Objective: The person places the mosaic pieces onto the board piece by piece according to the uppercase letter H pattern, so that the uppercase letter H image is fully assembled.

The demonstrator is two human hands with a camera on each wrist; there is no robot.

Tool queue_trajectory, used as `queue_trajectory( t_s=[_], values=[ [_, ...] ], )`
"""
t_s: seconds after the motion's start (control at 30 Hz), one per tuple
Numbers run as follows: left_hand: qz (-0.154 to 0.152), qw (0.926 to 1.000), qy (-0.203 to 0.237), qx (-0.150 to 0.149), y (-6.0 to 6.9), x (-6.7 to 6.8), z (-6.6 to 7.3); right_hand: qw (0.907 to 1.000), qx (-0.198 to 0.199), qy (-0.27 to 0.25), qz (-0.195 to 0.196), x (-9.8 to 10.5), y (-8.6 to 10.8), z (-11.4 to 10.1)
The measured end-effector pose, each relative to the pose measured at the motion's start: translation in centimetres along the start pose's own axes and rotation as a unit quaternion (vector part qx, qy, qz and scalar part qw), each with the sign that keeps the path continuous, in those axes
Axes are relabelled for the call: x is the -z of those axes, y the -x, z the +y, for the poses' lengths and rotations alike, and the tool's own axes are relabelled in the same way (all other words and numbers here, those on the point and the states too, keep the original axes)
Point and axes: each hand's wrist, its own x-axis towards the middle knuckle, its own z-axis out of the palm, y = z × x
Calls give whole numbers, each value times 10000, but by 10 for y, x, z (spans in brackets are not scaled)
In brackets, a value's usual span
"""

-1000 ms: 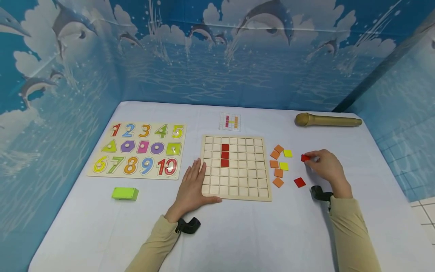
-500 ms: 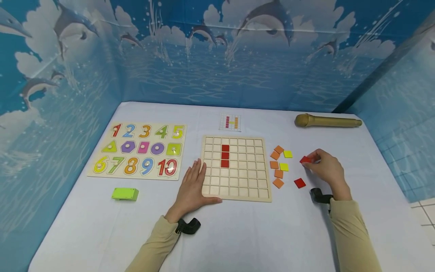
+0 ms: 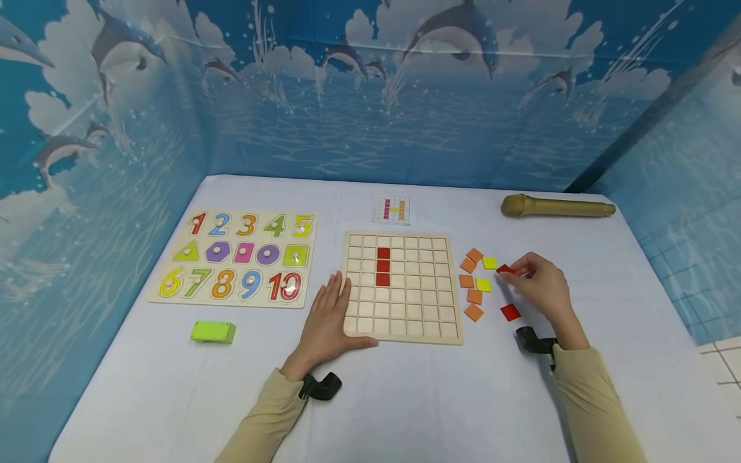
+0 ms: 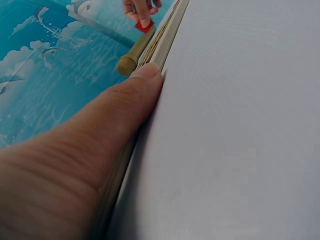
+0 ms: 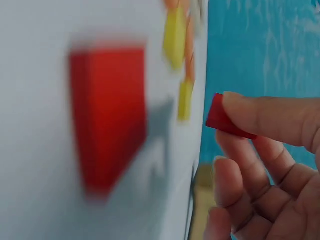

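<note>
White tablecloth [image 3: 440, 399], dolphin curtain [image 3: 370, 135] at the top, left hand [image 3: 327, 321] at lower centre, straight fingers touching the grid board [image 3: 413, 308] — right hand [image 3: 543, 286] pinching one red tile [image 3: 504, 269], right of centre.

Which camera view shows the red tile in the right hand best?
The right wrist view: the red tile appears largest there, clearly pinched in the right hand. The head view shows it small, partly covered by that hand. The left wrist view shows it small too, near the top edge.

Puzzle board [image 3: 237, 265] | top row: numerals 1–5 [image 3: 250, 223] | bottom row: numerals 6–10 [image 3: 222, 283]
</note>
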Motion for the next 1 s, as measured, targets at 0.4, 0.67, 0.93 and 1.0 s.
queue_trajectory(
  t_s=[0.4, 0.67, 0.93, 1.0],
  values=[
    [17, 10000, -3, -6, 0, -1, 0, 9819, 1634, -946, -129, -39, 7, -60],
    [1, 10000, 13, -13, 1, -2, 0, 9709, 2107, -903, -695, -69, 9, -99],
    [-19, 10000, -35, 0, 0, -1, 0, 9604, 2446, -638, -1170, -91, 12, -122],
    [-14, 10000, -37, 5, 0, 0, 0, 9587, 2485, -571, -1262, -95, 13, -127]
  ],
)
